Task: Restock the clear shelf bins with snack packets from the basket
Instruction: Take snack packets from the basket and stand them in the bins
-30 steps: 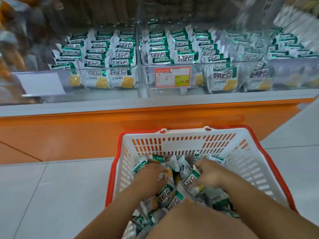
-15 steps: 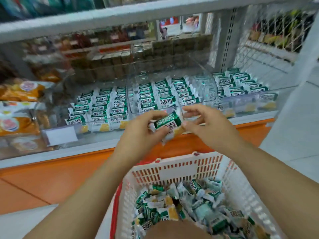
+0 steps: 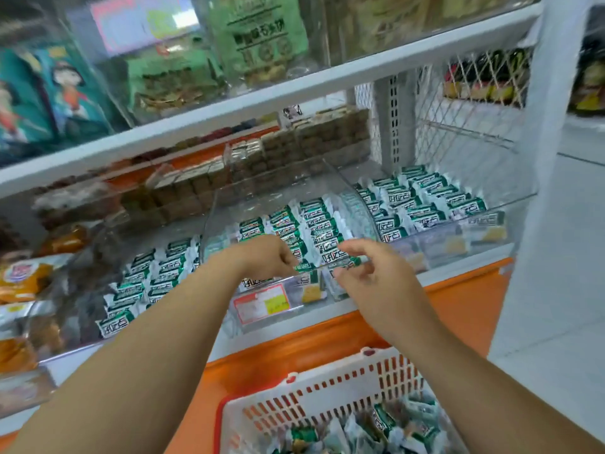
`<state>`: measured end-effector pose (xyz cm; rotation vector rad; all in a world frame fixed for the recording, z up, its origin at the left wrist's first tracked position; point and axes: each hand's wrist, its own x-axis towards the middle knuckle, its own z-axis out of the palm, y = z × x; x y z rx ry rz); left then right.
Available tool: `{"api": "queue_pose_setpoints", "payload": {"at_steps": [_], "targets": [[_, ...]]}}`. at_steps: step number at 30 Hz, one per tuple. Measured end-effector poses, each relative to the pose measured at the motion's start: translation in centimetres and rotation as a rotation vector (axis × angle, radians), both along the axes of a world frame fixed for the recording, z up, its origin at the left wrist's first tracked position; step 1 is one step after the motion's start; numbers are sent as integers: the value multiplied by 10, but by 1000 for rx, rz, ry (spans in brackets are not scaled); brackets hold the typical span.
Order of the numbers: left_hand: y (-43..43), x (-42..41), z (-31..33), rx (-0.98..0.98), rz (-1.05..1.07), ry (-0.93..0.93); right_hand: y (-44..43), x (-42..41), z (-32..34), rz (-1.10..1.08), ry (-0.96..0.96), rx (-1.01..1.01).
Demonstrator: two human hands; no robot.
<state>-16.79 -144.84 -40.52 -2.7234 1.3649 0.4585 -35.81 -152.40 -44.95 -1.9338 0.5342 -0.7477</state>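
Two hands meet above the front wall of the middle clear bin (image 3: 248, 204), which holds rows of green-and-white packets printed with large Chinese characters, too smeared to read.

Far left of that bin lie orange-wrapped packs (image 3: 19, 276), cut off by the frame edge. Above and left of the bin, on the upper shelf, stand teal bags (image 3: 49, 86) with a cartoon figure and green bags (image 3: 262, 37) with dark writing, both blurred. Just beside the bin's left wall, the left bin's packets (image 3: 144, 280) stand in rows.

The left hand (image 3: 262, 257), fingers curled, pinches one end of a snack packet (image 3: 306, 267) just over the bin's front row. Under it, on the bin's front wall, hangs a red-and-yellow price tag (image 3: 262, 303), its print illegible. The right hand (image 3: 370, 276) has forefinger and thumb at the packet's other end, with the other fingers loosely bent. Whether it grips or merely touches cannot be told.

Right of the bin sit the right bin's packets (image 3: 425, 204). Below the bin, a white, red-rimmed basket (image 3: 327, 391) holds more packets and is cut off by the bottom edge.
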Motion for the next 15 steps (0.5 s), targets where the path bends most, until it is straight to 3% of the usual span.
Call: {"api": "queue_pose_setpoints", "payload": {"at_steps": [5,9,15], "targets": [[-9,5,-2,77,4,74,-14,1,-8,-29,35,16],[-12,5,-3,140,13,170,-15,3,-13,10,89,-100],[-8,13,-5,103,129,454,-11,5,-15,36,128,-131]]}}
